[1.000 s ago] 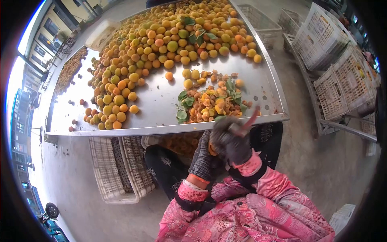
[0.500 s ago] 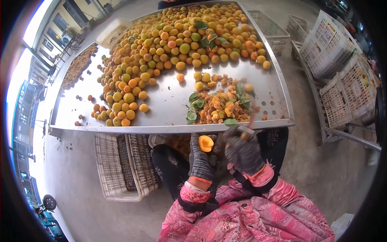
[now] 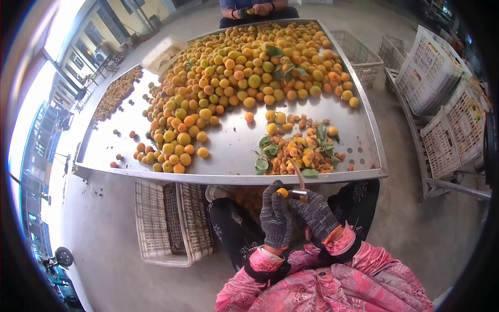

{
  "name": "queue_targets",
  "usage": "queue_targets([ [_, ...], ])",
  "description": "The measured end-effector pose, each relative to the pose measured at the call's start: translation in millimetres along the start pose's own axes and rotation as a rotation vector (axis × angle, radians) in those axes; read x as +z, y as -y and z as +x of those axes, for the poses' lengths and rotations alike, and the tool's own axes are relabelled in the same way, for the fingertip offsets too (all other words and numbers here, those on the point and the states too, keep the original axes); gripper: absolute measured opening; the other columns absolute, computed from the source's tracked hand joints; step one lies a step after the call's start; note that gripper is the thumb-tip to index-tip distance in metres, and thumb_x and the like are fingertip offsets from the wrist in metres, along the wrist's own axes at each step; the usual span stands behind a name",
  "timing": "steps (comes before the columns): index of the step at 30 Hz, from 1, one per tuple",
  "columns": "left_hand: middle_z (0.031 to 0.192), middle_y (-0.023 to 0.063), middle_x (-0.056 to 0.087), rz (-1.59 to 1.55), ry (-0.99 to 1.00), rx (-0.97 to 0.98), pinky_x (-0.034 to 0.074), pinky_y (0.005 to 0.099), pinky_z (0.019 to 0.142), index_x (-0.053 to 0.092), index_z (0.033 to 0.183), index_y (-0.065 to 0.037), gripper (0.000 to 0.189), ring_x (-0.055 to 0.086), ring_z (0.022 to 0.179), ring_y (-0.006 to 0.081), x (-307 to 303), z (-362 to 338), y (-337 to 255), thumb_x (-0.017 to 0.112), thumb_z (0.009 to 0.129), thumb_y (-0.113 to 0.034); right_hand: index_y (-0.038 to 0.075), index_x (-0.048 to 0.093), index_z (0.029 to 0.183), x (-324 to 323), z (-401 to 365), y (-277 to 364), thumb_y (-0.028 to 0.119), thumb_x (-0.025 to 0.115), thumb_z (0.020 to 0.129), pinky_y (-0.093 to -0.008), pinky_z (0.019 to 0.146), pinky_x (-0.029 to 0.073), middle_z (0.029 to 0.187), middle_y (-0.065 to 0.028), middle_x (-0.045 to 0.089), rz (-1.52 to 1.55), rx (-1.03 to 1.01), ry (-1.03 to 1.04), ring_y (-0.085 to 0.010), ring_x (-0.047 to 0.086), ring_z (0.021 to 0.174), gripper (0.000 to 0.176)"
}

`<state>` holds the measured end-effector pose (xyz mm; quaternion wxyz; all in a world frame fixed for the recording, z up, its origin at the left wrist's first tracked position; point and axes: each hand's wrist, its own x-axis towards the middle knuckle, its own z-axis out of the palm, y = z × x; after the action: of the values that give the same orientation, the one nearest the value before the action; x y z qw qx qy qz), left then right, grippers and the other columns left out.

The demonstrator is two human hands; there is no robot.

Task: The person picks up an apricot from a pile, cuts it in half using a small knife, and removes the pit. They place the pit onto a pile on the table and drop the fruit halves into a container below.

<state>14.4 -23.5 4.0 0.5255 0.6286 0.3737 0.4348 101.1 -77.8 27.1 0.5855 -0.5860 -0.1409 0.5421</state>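
My left hand (image 3: 275, 216), in a grey knit glove, is closed around a small yellow-orange apricot (image 3: 282, 192) just below the table's near edge. Beside it, my right hand (image 3: 315, 210), gloved alike, grips a small tool (image 3: 300, 192) with a metal band and a thin curved strip, held against the fruit. Above both hands, a heap of pitted, torn apricot pieces and leaves (image 3: 293, 153) lies on the metal table (image 3: 228, 145). Whole apricots (image 3: 234, 67) are piled over its far and left parts.
Plastic crates (image 3: 174, 223) stand below the table at left. More crates (image 3: 429, 73) are stacked on a cart (image 3: 418, 151) at right. A co-worker's hands (image 3: 254, 10) hold something beyond the far edge. A white tray (image 3: 163, 54) rests at the table's back left corner.
The open apricot half is gone from my left hand, which now holds a small fruit. My right hand and tool have come against it. The view has shifted, showing the co-worker's hands.
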Motion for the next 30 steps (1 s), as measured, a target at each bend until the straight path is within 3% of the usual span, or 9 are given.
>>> queue_targets([
  [5,0.115,0.0113,0.052,-0.020,0.065,0.145,0.037,0.0290,0.092,0.047,0.118,0.001,0.028,0.049,0.105,0.0182,-1.5,-4.1,0.7,0.044,0.092,-0.011,0.007,0.060,0.103,-10.2,14.3,-15.8,0.017,0.063,0.081,-0.0200,0.045,0.040,0.066,0.0011,0.057,0.071,-0.230,0.090,-0.0072,0.051,0.051,0.024],
  [7,0.115,0.0101,0.052,0.050,0.077,0.165,0.038,0.0289,0.090,0.047,0.117,0.000,0.028,0.050,0.102,0.0167,-1.5,-5.0,2.9,0.045,0.091,-0.010,0.005,0.060,0.100,-14.9,10.7,-8.3,0.016,0.061,0.082,-0.0200,0.049,0.043,0.069,0.0007,0.058,0.260,0.037,0.206,-0.0083,0.054,0.056,0.021],
  [11,0.112,0.0080,0.053,-0.171,0.019,0.001,0.040,0.0278,0.087,0.047,0.117,0.000,0.028,0.051,0.096,0.0148,1.5,-8.3,-2.7,0.045,0.093,-0.015,0.005,0.060,0.096,-9.1,12.0,-7.9,0.016,0.062,0.082,-0.0203,0.049,0.042,0.070,0.0002,0.059,0.261,0.069,0.194,-0.0078,0.054,0.056,0.019],
  [14,0.109,0.0066,0.053,0.058,-0.111,0.155,0.042,0.0259,0.084,0.048,0.115,-0.001,0.030,0.051,0.093,0.0136,-9.5,2.8,12.1,0.041,0.095,-0.021,0.005,0.060,0.093,2.8,5.8,9.0,0.016,0.063,0.081,-0.0206,0.044,0.039,0.066,0.0010,0.057,0.015,-0.050,0.134,-0.0061,0.051,0.051,0.016],
  [18,0.108,0.0087,0.054,-0.077,-0.086,-0.249,0.042,0.0273,0.086,0.051,0.112,-0.002,0.028,0.051,0.098,0.0141,-52.2,11.4,36.9,0.040,0.095,-0.021,0.005,0.060,0.088,-3.2,38.5,9.6,0.015,0.064,0.080,-0.0215,0.038,0.034,0.058,0.0031,0.052,0.264,-0.131,0.028,-0.0056,0.045,0.042,0.013],
  [24,0.096,0.0072,0.059,0.385,0.025,-0.297,0.044,0.0244,0.077,0.052,0.111,0.000,0.031,0.054,0.086,0.0121,-92.8,22.7,73.1,0.050,0.091,-0.023,0.003,0.056,0.101,-34.2,83.3,56.7,0.017,0.064,0.080,-0.0267,0.051,0.045,0.072,-0.0048,0.058,-0.266,-0.364,-0.217,-0.0126,0.055,0.056,0.027],
  [26,0.095,0.0077,0.060,0.587,0.045,-0.266,0.044,0.0242,0.076,0.053,0.110,0.001,0.031,0.055,0.084,0.0121,-98.6,26.8,76.5,0.052,0.090,-0.022,0.001,0.051,0.111,-53.5,105.7,39.2,0.018,0.064,0.078,-0.0291,0.071,0.047,0.095,-0.0121,0.059,-0.838,-0.664,-0.393,-0.0201,0.058,0.084,0.039],
  [27,0.097,0.0141,0.060,0.616,0.058,-0.252,0.044,0.0295,0.078,0.055,0.108,0.001,0.030,0.056,0.090,0.0213,-101.2,29.3,77.5,0.052,0.088,-0.021,0.001,0.051,0.112,-61.3,114.8,29.1,0.019,0.065,0.077,-0.0314,0.070,0.047,0.091,-0.0123,0.060,-0.940,-0.771,-0.499,-0.0208,0.059,0.077,0.042],
  [30,0.096,0.0188,0.062,0.542,0.050,-0.280,0.044,0.0350,0.080,0.058,0.103,0.002,0.028,0.058,0.092,0.0293,-104.5,46.6,66.3,0.054,0.086,-0.020,0.001,0.052,0.110,-84.2,130.9,4.6,0.018,0.063,0.079,-0.0293,0.068,0.046,0.090,-0.0097,0.060,-0.716,-0.645,-0.531,-0.0167,0.057,0.075,0.038],
])
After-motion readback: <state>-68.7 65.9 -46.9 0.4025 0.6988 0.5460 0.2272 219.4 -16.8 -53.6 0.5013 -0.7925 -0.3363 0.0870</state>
